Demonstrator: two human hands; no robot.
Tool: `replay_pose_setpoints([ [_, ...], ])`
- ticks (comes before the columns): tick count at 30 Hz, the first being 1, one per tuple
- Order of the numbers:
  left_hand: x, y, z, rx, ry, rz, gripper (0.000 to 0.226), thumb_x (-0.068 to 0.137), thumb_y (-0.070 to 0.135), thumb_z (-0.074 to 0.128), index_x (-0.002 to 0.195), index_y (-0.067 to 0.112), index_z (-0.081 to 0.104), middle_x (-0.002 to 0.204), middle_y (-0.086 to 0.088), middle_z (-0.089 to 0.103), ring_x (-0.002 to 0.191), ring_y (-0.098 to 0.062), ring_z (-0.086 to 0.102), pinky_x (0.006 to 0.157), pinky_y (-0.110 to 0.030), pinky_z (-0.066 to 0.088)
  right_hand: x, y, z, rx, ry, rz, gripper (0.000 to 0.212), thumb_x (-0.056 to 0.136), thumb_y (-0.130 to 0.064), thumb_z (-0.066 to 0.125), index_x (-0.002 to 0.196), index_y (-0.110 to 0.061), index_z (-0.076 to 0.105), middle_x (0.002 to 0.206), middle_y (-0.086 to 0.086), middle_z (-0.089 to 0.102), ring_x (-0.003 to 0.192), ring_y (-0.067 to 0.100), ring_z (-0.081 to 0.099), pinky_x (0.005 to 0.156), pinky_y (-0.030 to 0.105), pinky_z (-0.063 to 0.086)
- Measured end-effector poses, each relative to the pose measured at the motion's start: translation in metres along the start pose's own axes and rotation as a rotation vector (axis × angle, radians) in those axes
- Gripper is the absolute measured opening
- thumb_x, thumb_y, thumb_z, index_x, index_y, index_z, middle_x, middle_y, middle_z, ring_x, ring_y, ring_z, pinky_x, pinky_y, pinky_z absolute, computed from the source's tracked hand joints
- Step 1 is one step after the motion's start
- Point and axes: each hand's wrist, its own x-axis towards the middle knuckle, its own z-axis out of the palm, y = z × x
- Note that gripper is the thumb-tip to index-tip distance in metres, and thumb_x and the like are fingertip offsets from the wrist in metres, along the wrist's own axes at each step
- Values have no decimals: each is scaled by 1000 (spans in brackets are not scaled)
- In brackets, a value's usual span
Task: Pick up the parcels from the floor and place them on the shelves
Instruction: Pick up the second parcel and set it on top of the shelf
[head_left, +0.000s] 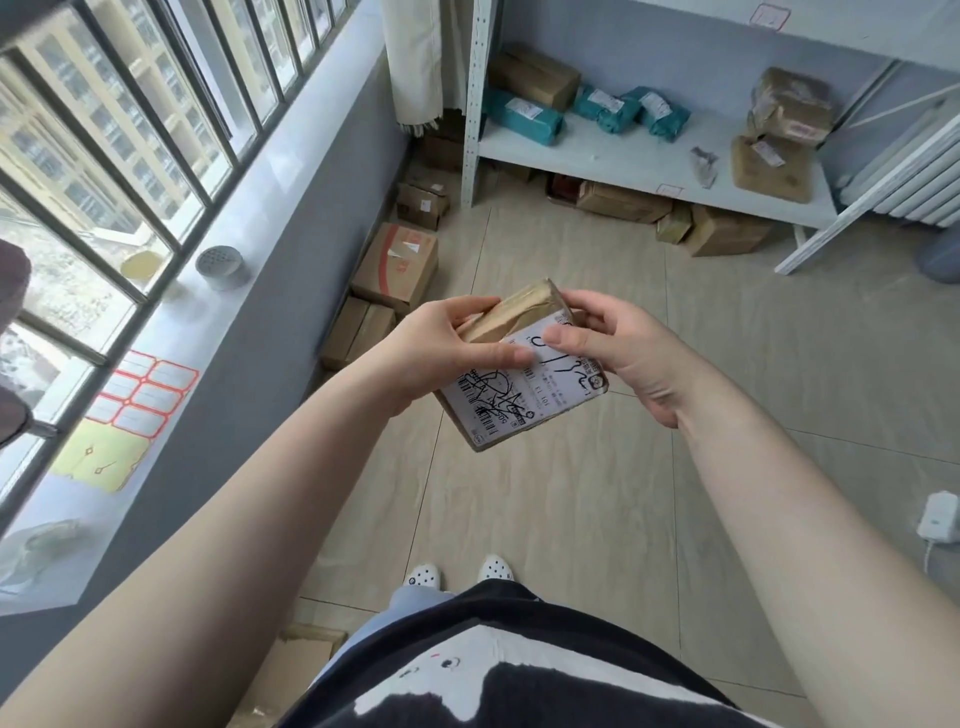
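Note:
A small brown cardboard parcel (519, 395) with a white shipping label marked in black pen is held in front of me, above the floor. My left hand (441, 348) grips its left side, thumb on the label. My right hand (613, 348) holds its right side, thumb also on the label. The white metal shelf (613, 161) stands ahead at the top right. Several teal bags (608, 111) and brown parcels (779, 135) lie on it. More brown boxes (397, 265) sit on the floor along the left wall.
Boxes (675, 215) lie on the floor under the shelf. A window sill (171, 338) with label sheets and a grey round tin runs along the left. A white radiator (914, 182) stands at the right. A white charger (940, 517) lies on the floor at the right edge.

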Motion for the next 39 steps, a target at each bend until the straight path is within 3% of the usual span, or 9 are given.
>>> replay_pose_setpoints([
  [6, 7, -10, 15, 175, 397, 52, 127, 51, 67, 85, 158, 25, 32, 149, -5, 43, 137, -22, 46, 110, -41, 46, 9, 11, 8, 193, 269, -29, 53, 75, -26, 80, 122, -14, 60, 116, 6, 70, 90, 11, 69, 69, 20, 53],
  [9, 9, -12, 28, -14, 572, -10, 136, 57, 59, 89, 162, 27, 9, 160, -9, 26, 149, -25, 30, 121, -46, 31, 11, 16, 19, 301, 385, -9, 65, 67, -33, 79, 124, -9, 60, 108, 4, 72, 89, 13, 70, 71, 26, 54],
  [12, 11, -13, 40, -403, 482, -195, 130, 66, 51, 88, 161, 33, 0, 157, -2, 34, 139, -28, 43, 112, -51, 39, 7, 17, 27, 370, 398, 28, 49, 76, -29, 78, 119, -8, 65, 96, 0, 73, 76, 6, 71, 61, 22, 54],
  [17, 13, -18, 45, -752, 239, -179, 80, 73, 38, 84, 142, 15, 50, 129, -13, 72, 110, -32, 72, 87, -55, 60, 1, 25, 33, 443, 325, 78, 31, 84, -30, 72, 112, -16, 71, 110, 6, 76, 98, 18, 72, 76, 29, 57],
  [24, 18, -16, 26, -522, 184, -80, 73, 84, 19, 80, 142, 20, 37, 127, -6, 70, 92, -19, 75, 58, -30, 61, 6, 30, 24, 347, 299, 77, 63, 82, -28, 74, 139, -17, 49, 120, 2, 66, 100, 10, 64, 95, 31, 46],
  [28, 18, -13, 18, -324, 102, 29, 65, 86, 13, 77, 139, 24, 39, 109, 2, 74, 80, -5, 77, 62, -21, 60, 11, 32, 23, 261, 251, 78, 65, 78, -34, 77, 137, -19, 54, 116, 4, 73, 99, 16, 72, 87, 33, 55],
  [32, 21, -20, 12, -301, 102, -1, 112, 83, 24, 80, 163, 28, 2, 126, -6, 72, 105, -17, 75, 84, -29, 60, 13, 34, 27, 330, 277, 72, 54, 85, -30, 72, 135, -23, 54, 94, -7, 77, 78, 7, 74, 65, 20, 54],
  [35, 21, -25, 12, -302, 130, -10, 81, 84, 21, 80, 152, 12, 37, 128, -8, 69, 112, -21, 70, 84, -28, 60, 15, 36, 32, 374, 287, 76, 50, 87, -28, 69, 134, -26, 54, 88, -9, 77, 72, 5, 73, 61, 18, 54],
  [39, 24, -29, 9, -366, 101, 46, 34, 90, 7, 71, 123, 8, 66, 99, 4, 78, 80, -5, 77, 67, -18, 59, 20, 40, 38, 372, 300, 103, 51, 87, -31, 70, 135, -27, 54, 94, -8, 77, 78, 7, 73, 78, 26, 55],
])
